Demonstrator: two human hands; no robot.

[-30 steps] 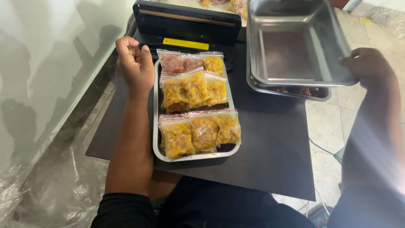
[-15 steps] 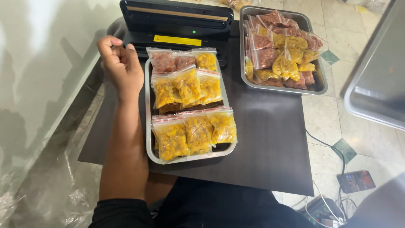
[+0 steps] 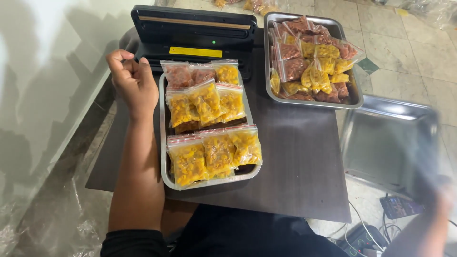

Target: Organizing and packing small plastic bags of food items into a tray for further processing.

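Empty steel tray [image 3: 390,143] in blurred right hand [image 3: 440,200], grip unclear, left hand [image 3: 133,83] fisted beside bag-filled tray [image 3: 164,143]

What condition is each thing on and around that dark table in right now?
Near tray: full of sealed pasta bags.
Far tray: heaped with bags.
Empty tray: blurred, held off the table's right edge.
Vacuum sealer: lid closed, green light on.
Left hand: loosely curled, holding nothing.
Right hand: blurred, grip unclear.

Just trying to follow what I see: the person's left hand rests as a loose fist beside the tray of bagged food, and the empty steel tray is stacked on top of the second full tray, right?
Not quite. The head view shows the empty steel tray off the table's right edge, over the floor, not stacked on the second full tray. The left hand does rest as a loose fist beside the tray of bagged food.
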